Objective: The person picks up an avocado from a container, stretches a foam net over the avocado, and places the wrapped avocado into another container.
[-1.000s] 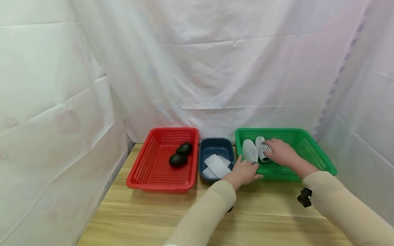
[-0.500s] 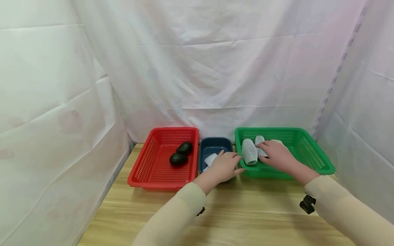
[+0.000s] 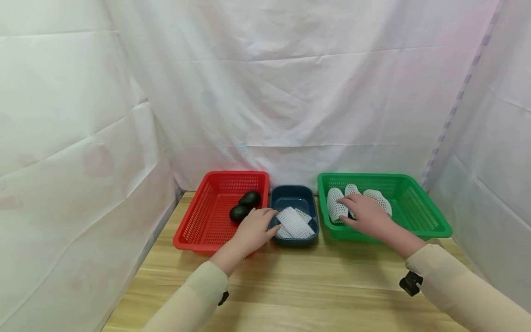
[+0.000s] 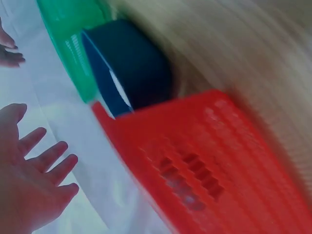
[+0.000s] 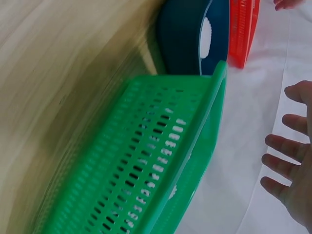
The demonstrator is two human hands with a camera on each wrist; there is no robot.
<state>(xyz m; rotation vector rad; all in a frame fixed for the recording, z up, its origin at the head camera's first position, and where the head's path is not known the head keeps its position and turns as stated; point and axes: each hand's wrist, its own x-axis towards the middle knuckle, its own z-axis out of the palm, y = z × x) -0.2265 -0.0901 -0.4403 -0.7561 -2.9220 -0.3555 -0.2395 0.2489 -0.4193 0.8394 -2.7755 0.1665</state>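
Observation:
My left hand, fingers spread and relaxed, hovers over the right front of the red basket, close to two dark avocados. Nothing is in its grasp in the left wrist view. My right hand is over the green basket with fingers extended and also holds nothing. Beneath and beside it lie white foam net sleeves: one filled sleeve at the left, another partly hidden by the hand, and a third rounded one to the right. Flat foam net sleeves lie in the dark blue bin.
The blue bin stands between the red and green baskets on a wooden table. White cloth hangs behind and along both sides. Each sleeve cuff carries a small black device.
My left hand has moved left from the green basket's edge, across the blue bin, to the red basket. My right hand has shifted slightly left, and the third wrapped piece shows to its right.

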